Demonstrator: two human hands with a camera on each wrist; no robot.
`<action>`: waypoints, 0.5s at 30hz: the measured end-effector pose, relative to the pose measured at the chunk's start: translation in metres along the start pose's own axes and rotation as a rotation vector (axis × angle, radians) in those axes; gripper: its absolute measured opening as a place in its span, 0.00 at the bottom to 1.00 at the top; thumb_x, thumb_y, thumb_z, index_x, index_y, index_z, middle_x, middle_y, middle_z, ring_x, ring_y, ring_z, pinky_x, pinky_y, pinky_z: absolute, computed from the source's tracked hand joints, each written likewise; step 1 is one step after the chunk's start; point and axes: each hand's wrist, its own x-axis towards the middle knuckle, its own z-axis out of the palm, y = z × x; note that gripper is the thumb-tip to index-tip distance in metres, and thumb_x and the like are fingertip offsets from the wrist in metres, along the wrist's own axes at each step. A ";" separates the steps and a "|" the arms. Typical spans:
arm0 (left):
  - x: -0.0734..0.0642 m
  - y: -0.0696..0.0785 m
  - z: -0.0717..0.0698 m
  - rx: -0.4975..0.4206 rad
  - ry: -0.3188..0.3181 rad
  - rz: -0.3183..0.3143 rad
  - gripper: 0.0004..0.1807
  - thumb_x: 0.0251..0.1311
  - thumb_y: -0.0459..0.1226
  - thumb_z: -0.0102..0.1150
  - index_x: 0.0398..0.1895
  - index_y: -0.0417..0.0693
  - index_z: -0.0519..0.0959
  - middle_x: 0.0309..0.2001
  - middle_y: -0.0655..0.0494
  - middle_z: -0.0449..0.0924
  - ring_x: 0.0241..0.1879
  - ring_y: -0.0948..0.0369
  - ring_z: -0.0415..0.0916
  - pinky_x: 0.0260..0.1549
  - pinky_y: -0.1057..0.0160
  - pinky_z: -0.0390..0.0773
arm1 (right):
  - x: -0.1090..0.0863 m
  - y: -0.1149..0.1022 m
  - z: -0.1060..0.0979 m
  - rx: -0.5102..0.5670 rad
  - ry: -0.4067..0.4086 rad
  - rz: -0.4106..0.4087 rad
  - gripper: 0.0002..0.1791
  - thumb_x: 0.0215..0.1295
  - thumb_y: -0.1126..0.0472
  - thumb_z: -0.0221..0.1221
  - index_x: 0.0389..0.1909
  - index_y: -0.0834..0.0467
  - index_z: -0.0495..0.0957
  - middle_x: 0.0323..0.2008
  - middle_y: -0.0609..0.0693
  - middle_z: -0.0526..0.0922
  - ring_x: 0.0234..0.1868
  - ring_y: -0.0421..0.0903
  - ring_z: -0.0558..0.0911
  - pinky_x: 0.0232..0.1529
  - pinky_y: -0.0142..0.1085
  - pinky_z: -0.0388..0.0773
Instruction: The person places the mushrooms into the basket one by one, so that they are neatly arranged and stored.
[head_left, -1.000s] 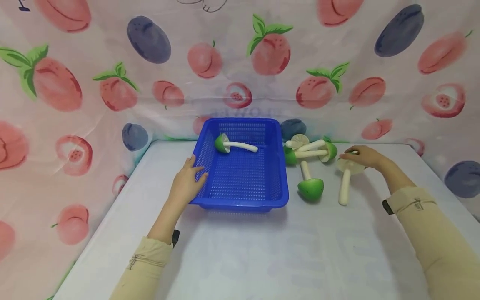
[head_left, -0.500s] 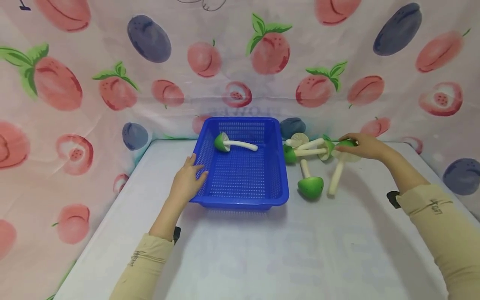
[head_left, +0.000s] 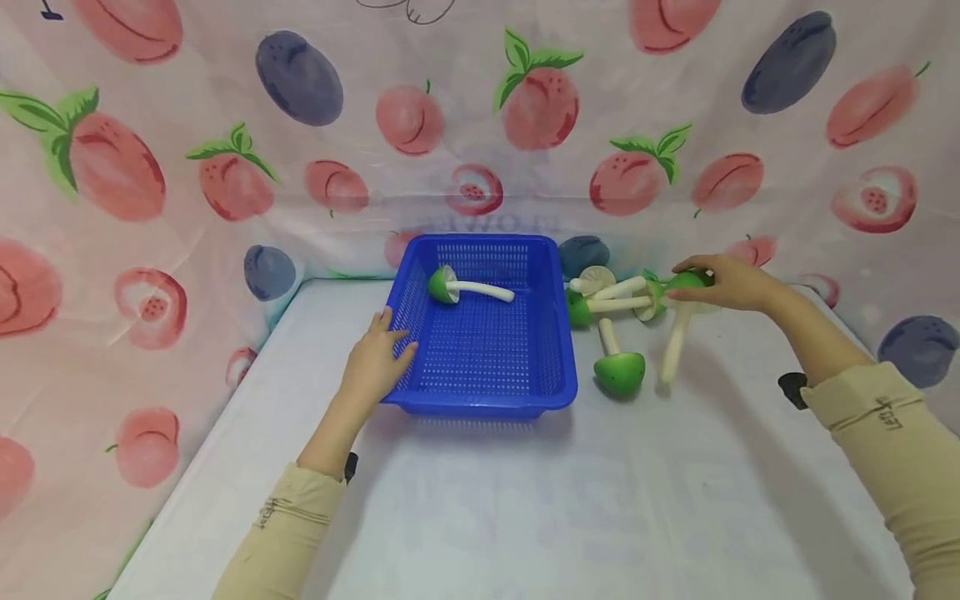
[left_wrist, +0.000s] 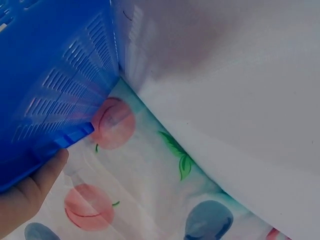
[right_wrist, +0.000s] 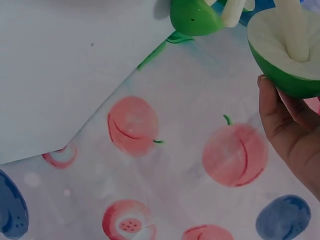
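Observation:
My left hand rests on the left rim of a blue plastic basket, fingers spread and mostly straight; one finger lies along the rim in the left wrist view. Inside the basket is one toy mushroom with a green cap and long white stem. To the right, my right hand grips another green mushroom by its cap, stem hanging down over the table. The right wrist view shows the fingers against that cap's green outside, with its pale underside turned up.
Several more mushrooms lie piled right of the basket, among them a green cap and a pale upturned one. Nearer, a single mushroom lies cap forward. A fruit-print cloth hangs behind the white table.
My right hand has lifted the mushroom and carried it a little left and back toward the pile, its stem now swinging leftward. The left hand and basket stay put.

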 end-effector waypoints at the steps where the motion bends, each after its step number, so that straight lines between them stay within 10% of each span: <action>1: 0.001 0.000 0.000 0.001 0.001 0.001 0.23 0.65 0.42 0.52 0.55 0.33 0.75 0.69 0.33 0.54 0.71 0.40 0.49 0.65 0.41 0.60 | 0.000 -0.001 -0.002 0.002 0.001 0.001 0.30 0.62 0.51 0.60 0.57 0.68 0.70 0.52 0.69 0.75 0.44 0.58 0.75 0.46 0.53 0.73; 15: -0.001 -0.001 0.001 -0.004 0.013 -0.005 0.23 0.64 0.42 0.53 0.55 0.33 0.75 0.69 0.33 0.55 0.71 0.40 0.50 0.64 0.40 0.61 | -0.007 -0.020 -0.010 -0.057 0.020 -0.060 0.29 0.56 0.54 0.65 0.56 0.65 0.72 0.47 0.66 0.75 0.40 0.54 0.73 0.39 0.44 0.72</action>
